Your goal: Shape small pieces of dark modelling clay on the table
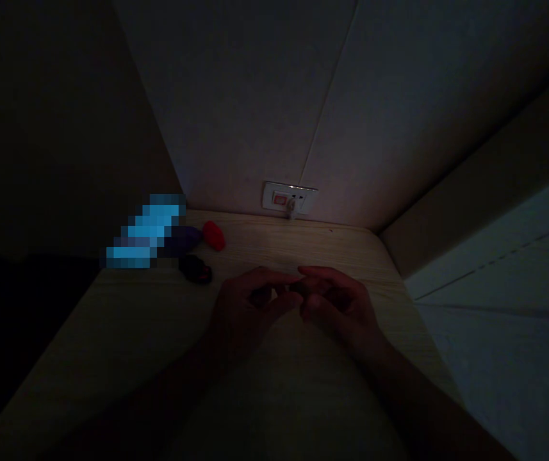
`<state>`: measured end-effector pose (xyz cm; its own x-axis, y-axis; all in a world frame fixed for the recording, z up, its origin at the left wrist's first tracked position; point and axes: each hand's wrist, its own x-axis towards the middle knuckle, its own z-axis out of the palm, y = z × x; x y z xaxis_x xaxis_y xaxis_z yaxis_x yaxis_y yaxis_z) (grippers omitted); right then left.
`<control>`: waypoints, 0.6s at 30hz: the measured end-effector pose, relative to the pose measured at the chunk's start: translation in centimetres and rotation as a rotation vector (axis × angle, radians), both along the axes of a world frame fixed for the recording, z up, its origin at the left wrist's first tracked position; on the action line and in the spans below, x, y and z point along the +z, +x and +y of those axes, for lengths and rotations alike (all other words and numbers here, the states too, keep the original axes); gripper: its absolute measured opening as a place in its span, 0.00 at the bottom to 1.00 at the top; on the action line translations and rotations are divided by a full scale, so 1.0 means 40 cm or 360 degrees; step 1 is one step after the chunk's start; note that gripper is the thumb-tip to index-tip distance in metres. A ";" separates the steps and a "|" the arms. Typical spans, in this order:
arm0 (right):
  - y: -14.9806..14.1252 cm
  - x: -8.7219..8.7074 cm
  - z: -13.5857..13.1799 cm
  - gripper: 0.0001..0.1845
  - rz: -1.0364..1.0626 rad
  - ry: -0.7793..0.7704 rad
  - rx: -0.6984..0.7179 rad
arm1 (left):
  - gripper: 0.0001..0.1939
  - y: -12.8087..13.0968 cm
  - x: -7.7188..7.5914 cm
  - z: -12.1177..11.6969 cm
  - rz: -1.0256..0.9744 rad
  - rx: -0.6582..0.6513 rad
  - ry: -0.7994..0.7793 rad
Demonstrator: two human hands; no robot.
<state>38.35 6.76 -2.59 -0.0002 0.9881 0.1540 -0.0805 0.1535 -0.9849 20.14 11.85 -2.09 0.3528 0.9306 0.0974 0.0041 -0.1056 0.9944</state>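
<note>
I have both bare hands out in front of me over a pale wood-grained tabletop (274, 397), in very dim light. A small dark thing (309, 286) is held up between them, near the middle of my view; it is too dark and too covered by my fingers for me to tell what it is. My left hand (243, 304) curls in from the left, its index finger and thumb closing on the left end of the thing, with an open gap behind them inside the curve of the hand. My right hand (346, 310) has its fingers bent over the other side and its thumb beneath, so that it grips the thing too; I cannot tell how firmly either hand presses. Beyond my left hand, toward the left back of the tabletop, lie a red lump (214, 235), a dark purple piece (184, 241) just beside it, and a black piece (196, 269) with a little red on it, nearer to my left hand. At the left edge a bright blue patch (152, 224) is blurred into squares, and I cannot make out what it is. Straight ahead, low on the wall (236, 115), is a socket plate (268, 197) with a reddish switch (280, 200) and a pale plug (291, 206) at its lower middle. To my right, a lighter panelled surface (509, 269) runs alongside the tabletop.
</note>
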 end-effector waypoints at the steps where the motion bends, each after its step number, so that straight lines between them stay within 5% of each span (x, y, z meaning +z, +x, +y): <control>1: -0.001 0.000 -0.001 0.18 -0.0022 0.0024 -0.0026 | 0.09 0.001 0.000 0.001 -0.0005 0.0004 -0.0030; 9: -0.004 0.011 -0.004 0.11 -0.0071 0.0100 -0.0050 | 0.11 0.001 -0.003 0.000 -0.0103 -0.0083 -0.0189; 18: 0.004 0.006 -0.007 0.20 -0.0506 0.0447 -0.0078 | 0.08 0.002 -0.006 0.002 -0.0066 -0.0124 -0.0223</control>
<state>38.53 6.48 -2.35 -0.0451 0.9079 0.4169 0.2344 0.4152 -0.8790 20.21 11.95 -2.34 0.4228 0.9061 -0.0156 -0.0399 0.0359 0.9986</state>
